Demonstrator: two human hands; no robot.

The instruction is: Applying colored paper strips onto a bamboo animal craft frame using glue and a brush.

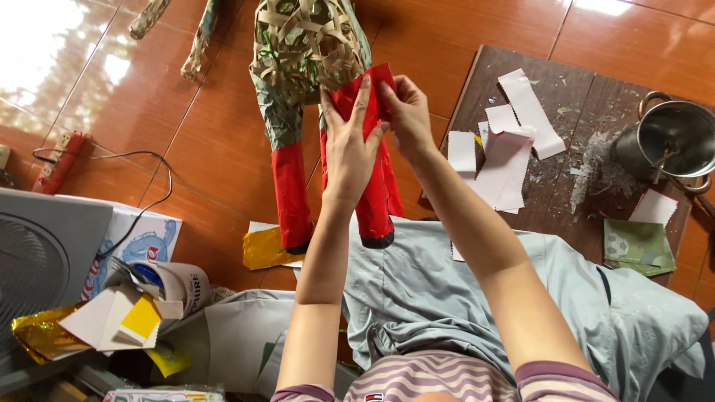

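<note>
- Head view: we see our left hand (348, 145) flat, fingers stretched, pressing a red paper piece (365, 93) onto the woven figure (302, 52).
- Our right hand (406, 112) pinches the paper's upper right edge between thumb and fingers.
- Red paper sits at the top of the figure's leg, just under the woven body.
- Handling, our guess: paper light, soft, tears easily, likely tacky with glue; hold it by the edges. Frame light but stiff, somewhat fragile.
- Counts: two red-wrapped legs (292, 197), one bare greenish section above.
- About five white paper strips (514, 141) on one wooden board (588, 97).
- One metal pot (674, 138); one gold foil piece (264, 249).
</note>
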